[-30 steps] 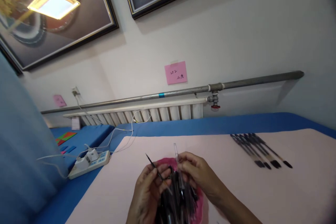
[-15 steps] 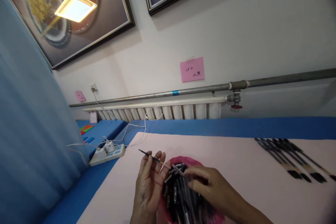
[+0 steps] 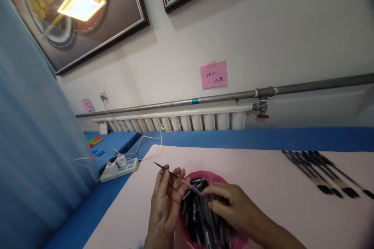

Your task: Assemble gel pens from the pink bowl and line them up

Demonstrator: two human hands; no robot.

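Note:
My left hand (image 3: 165, 198) pinches a thin black pen refill (image 3: 166, 170) whose tip points up and to the left. My right hand (image 3: 230, 206) grips a clear pen barrel (image 3: 193, 188) and holds its open end against the refill's lower end. Both hands hover over a pink bowl (image 3: 217, 179) filled with several black pen parts (image 3: 201, 218). The bowl sits on a pale pink table sheet (image 3: 257, 186).
Several finished black pens (image 3: 318, 173) lie in a row at the right of the sheet. A white power strip (image 3: 118, 165) with plugs and cables rests on the blue cloth at the left. A radiator (image 3: 187, 122) and a pipe run along the wall behind.
A second ago the right hand held the clear barrel upright. It has since tipped the barrel down and brought it to the refill. The view swung to the left.

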